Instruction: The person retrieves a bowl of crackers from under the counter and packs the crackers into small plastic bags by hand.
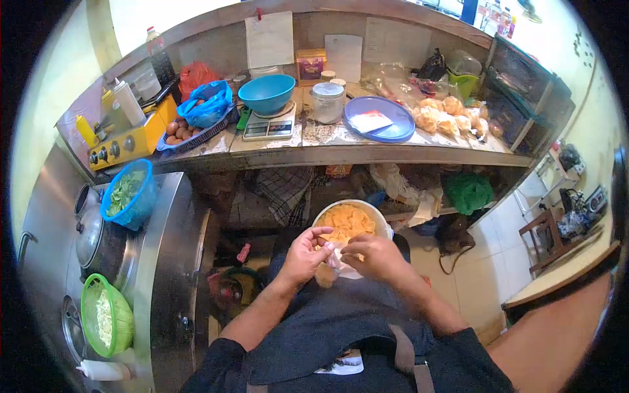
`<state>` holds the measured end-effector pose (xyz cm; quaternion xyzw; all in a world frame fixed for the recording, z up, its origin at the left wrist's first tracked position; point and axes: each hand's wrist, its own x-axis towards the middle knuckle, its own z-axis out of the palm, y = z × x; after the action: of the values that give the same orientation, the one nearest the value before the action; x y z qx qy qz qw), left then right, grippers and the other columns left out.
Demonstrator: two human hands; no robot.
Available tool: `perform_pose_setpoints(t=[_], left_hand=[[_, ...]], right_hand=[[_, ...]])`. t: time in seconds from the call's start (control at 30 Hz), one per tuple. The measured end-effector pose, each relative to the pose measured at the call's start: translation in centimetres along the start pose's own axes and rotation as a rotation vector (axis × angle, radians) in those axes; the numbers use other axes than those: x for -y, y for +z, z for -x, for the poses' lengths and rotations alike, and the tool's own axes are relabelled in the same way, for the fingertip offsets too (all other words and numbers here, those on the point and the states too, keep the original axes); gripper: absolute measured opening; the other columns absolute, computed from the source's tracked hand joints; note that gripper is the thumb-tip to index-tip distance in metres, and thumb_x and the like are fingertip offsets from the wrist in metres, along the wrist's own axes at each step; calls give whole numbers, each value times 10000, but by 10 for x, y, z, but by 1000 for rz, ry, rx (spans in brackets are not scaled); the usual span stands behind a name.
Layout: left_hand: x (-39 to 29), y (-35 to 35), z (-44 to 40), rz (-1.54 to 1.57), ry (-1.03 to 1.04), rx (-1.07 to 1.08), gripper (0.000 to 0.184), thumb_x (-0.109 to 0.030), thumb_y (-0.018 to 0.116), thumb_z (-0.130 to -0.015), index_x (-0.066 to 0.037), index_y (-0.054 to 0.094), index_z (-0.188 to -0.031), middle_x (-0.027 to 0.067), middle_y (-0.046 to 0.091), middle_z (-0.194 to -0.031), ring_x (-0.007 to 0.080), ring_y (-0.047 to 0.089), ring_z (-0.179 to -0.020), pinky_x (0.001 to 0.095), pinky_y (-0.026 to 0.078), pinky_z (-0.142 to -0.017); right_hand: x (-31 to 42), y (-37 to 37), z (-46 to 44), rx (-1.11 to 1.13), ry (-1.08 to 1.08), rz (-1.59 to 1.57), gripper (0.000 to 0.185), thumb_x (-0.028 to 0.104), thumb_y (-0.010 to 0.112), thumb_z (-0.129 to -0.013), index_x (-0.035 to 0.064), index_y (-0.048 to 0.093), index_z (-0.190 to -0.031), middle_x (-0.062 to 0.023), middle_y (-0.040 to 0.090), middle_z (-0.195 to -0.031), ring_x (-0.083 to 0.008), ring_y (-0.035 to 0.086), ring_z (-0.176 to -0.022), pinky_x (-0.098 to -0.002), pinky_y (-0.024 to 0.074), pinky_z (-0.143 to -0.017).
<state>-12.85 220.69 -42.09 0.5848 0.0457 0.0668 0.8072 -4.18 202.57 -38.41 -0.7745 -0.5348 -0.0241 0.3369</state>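
Observation:
In front of the person's lap is a white bucket (381, 226) holding orange-yellow pieces (347, 221) that look like chips. Over its near rim, my left hand (306, 255) and my right hand (375, 257) come close together, fingers pinched on a small clear plastic bag (335, 260). The lower part of the bag, with something pale orange in it (325, 275), hangs beneath my left fingers. Both hands are closed at the bag's gathered top, and the exact grip of the fingertips is too small to make out.
On the counter ahead are a blue bowl (267, 93) on a scale (269, 127), a lidded jar (328, 103), a blue-purple plate (397, 128) and several filled bags (448, 118). Steel worktop at left bears a blue basket (145, 196) and a green basket (124, 323).

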Motion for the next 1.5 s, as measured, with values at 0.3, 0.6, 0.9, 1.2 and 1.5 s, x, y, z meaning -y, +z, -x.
perform_pose_setpoints(t=[0.3, 0.6, 0.9, 1.2, 1.5], left_hand=[[-9, -9, -13, -46, 50, -12, 362, -24, 609, -878, 20, 474, -1211, 79, 607, -854, 130, 610, -697, 265, 528, -641], [-30, -14, -25, 306, 63, 38, 490, -44, 671, -840, -35, 450, -1278, 117, 621, -1023, 190, 627, -932, 317, 529, -814], [0, 0, 5, -252, 241, 197, 529, -206, 748, -815, -43, 500, -1253, 55, 572, -1184, 144, 534, -1104, 298, 452, -901], [-60, 15, 10, -450, 110, 395, 378, -181, 742, -812, -31, 580, -1119, 39, 643, -1037, 134, 602, -943, 301, 483, -829], [-26, 21, 11, -540, 133, 426, 272, -214, 639, -889, -34, 628, -1092, 53, 663, -989, 145, 609, -924, 318, 485, -829]], right_hand=[[-25, -26, 4, -78, 121, 134, 561, 189, 795, -659, 157, 593, -1182, -201, 543, -1235, -355, 568, -1083, -414, 461, -912], [12, -20, -23, -151, -287, 185, 154, 233, 748, -687, 152, 698, -808, -169, 560, -1247, -350, 502, -1201, -470, 373, -1012], [31, -35, -57, -288, -436, 109, 146, 219, 729, -755, 94, 666, -799, -49, 652, -916, -242, 631, -822, -386, 487, -775], [45, -40, -49, -178, -28, -274, 138, 143, 729, -796, 36, 654, -840, -103, 621, -742, -244, 612, -675, -335, 474, -609], [40, -30, -36, -238, -145, -193, 168, 185, 704, -820, 46, 643, -892, -132, 657, -806, -265, 628, -714, -350, 488, -649]])
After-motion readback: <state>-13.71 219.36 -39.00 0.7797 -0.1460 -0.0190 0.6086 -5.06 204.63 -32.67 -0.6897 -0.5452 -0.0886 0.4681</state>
